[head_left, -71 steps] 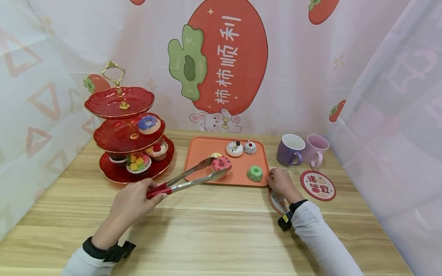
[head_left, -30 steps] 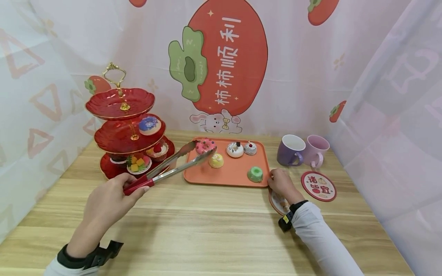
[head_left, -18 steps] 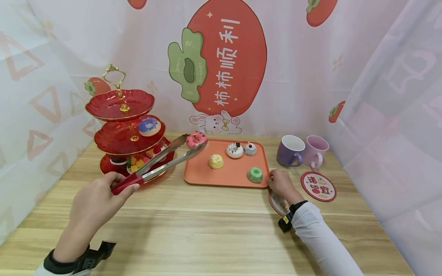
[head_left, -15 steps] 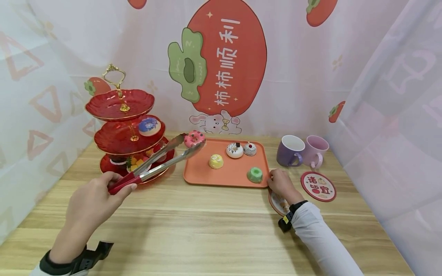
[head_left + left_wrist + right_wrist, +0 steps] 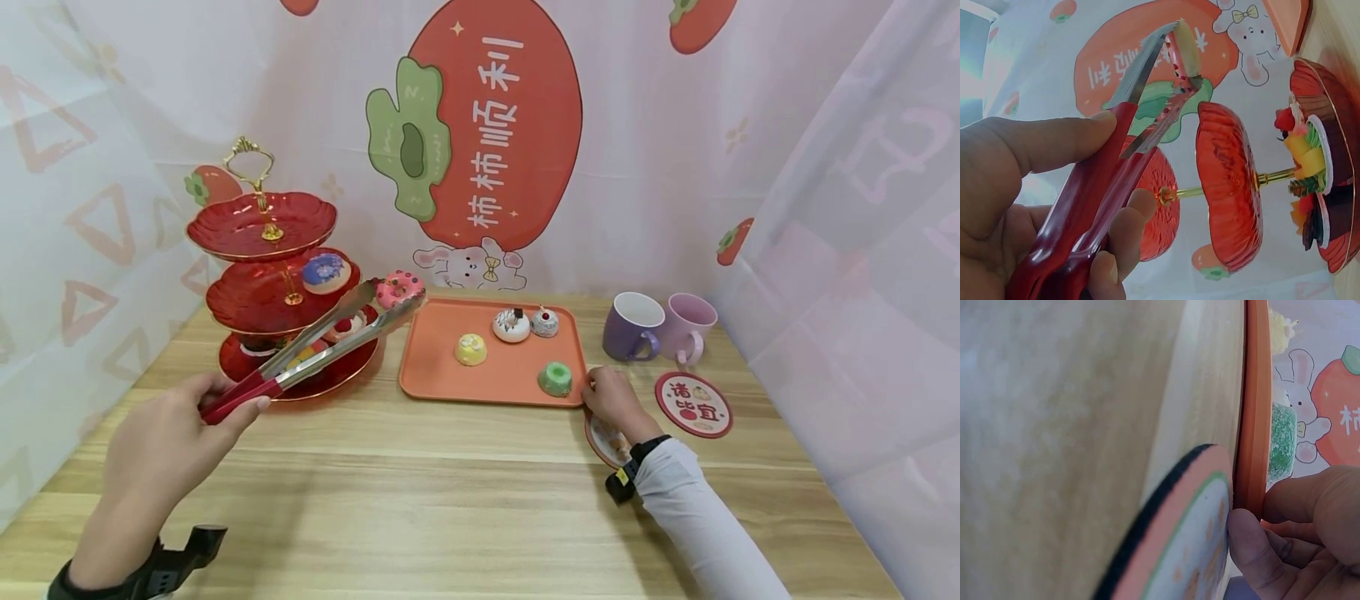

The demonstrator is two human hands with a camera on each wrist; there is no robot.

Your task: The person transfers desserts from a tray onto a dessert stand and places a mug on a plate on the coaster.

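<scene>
Pink donut (image 5: 392, 292) | head: sprinkled top | left wrist: edge-on between tongs (image 5: 1099, 159)

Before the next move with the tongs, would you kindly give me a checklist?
1. Left-hand grip holding the tongs: ok.
2. Pink donut pinched by the tongs: ok.
3. Right-hand grip pinching the edge of the tray: ok.
4. Pink donut apart from the blue donut: ok, a gap shows in the head view.
5. Cupcakes unobstructed in the head view: not ok, the tongs partly cover them.
6. Pink donut's height against the stand: cannot tell.
</scene>
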